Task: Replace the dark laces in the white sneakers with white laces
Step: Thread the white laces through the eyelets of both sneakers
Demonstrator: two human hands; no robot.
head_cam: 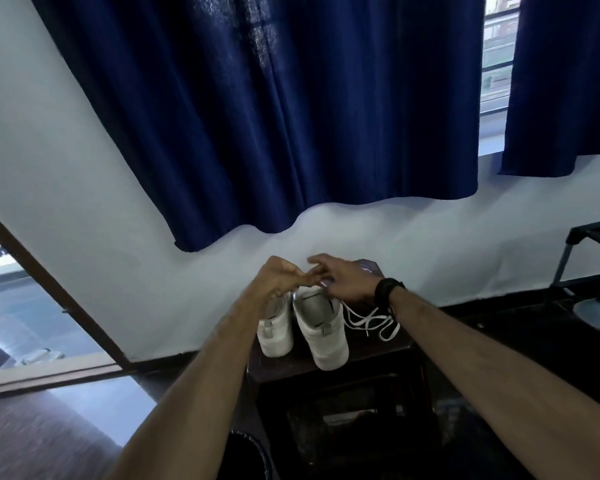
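Two white sneakers stand side by side on a dark wooden stool point(388, 355), heels toward me: the left sneaker point(274, 336) and the right sneaker point(321, 332). A loose white lace point(371, 322) lies on the stool just right of the right sneaker. My left hand point(279, 278) and my right hand point(347, 282) meet fingertip to fingertip above the front of the right sneaker. The fingers are blurred, and what they pinch, if anything, is hidden. No dark laces show; my hands cover the sneakers' fronts. A black band sits on my right wrist.
The stool stands against a white wall under a dark blue curtain point(274, 116). A black metal rack point(582, 244) is at the right, with pale footwear point(596, 311) on the dark floor below it. An open doorway with a brown frame point(49, 282) is at the left.
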